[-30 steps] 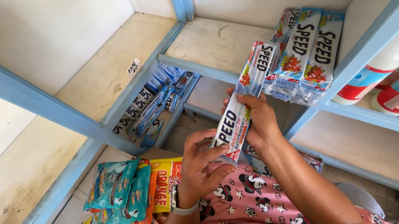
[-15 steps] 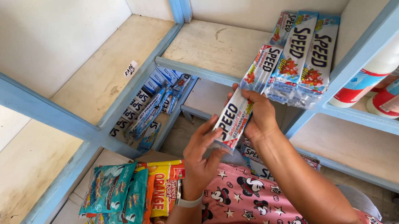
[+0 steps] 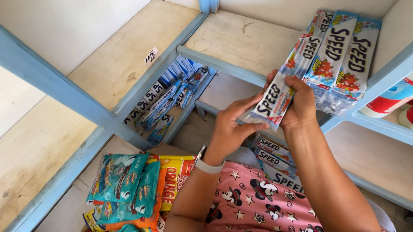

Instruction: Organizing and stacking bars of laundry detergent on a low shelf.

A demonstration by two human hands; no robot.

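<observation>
Sachet strip (image 3: 275,101) of blue-and-white packets is sitting between my two hands, raised in front of the upper right shelf (image 3: 240,39), just short of the three matching packs (image 3: 337,56) already leaning against that compartment's right wall. I am closing my right hand (image 3: 300,103) around the strip's upper end, fingers wrapped over the top edge, a full and firm grip. My left hand (image 3: 230,129), with a white watch (image 3: 207,164) on the wrist, is pinching the lower end from beneath, thumb on the near face, fingers nearly shut on the plastic.

Around the hands I am seeing more of the same strips (image 3: 274,161) lying on my lap against the pink patterned fabric (image 3: 260,205). Teal snack packets (image 3: 124,187) and an orange-and-yellow sachet pack (image 3: 172,181) are lying low on the left. Small blue-and-white sachets (image 3: 165,101) are lining the lower shelf behind the blue frame (image 3: 45,80). A red-and-white bottle (image 3: 389,98) is lying on the shelf at far right.

As I judge it, doing this well is meaning keeping the strip flat and taut between both hands so it is not folding, tilting it to match the lean of the standing packs, and easing it in beside them, printed face outward, without nudging the row. The packs are looking loosely propped, so a light touch is seeming wise; I am reckoning the right hand should be guiding while the left is supporting the tail.
</observation>
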